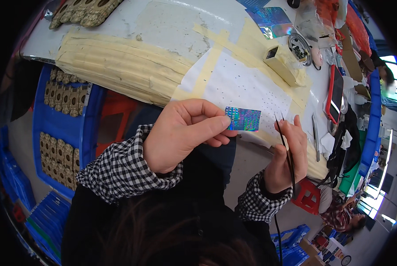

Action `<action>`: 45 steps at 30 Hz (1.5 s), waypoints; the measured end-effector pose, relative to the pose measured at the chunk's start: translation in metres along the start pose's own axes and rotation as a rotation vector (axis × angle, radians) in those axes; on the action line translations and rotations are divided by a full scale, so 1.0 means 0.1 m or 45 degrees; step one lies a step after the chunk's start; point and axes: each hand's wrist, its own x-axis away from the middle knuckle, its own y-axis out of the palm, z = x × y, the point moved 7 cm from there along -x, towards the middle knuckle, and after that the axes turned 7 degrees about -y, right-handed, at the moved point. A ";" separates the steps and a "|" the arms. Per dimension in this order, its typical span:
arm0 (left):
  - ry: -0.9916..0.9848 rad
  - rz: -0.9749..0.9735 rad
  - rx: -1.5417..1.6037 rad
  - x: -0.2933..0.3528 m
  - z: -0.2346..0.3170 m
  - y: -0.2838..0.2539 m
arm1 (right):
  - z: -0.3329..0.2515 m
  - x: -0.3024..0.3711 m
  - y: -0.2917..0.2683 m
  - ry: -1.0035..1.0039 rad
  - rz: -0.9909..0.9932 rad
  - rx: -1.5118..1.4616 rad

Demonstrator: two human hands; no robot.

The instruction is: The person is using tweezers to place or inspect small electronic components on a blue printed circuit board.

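Note:
Between the thumb and fingers of my left hand [187, 133] is a small shiny holographic sticker sheet [247, 119], blue, green and purple. A pair of dark tweezers [289, 155] rests in my right hand [291, 153], tips pointing up and a little apart, just right of the sheet. Whether anything sits between the tips is too small to tell. Beyond both hands lies a white paper [238, 84] scattered with tiny dark specks, held to the table by masking tape [211, 62].
Camouflage-patterned casings [85, 11] lie at the far left, and more fill a blue crate [61, 126]. To the right are a small box [282, 64], a round dish of small dark parts [299, 48], a red-edged phone [335, 95] and metal tweezers [315, 137]. A person [344, 217] sits farther right.

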 end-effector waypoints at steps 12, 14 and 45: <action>-0.033 0.004 -0.008 -0.01 0.00 0.00 | 0.20 -0.15 0.02 0.008 -0.214 0.327; -0.034 0.003 -0.006 -0.01 0.01 0.01 | 0.19 -0.18 0.05 -0.021 -0.270 0.355; -0.018 -0.022 0.061 0.00 -0.02 0.00 | -0.39 -0.09 0.30 -0.119 -0.395 -0.131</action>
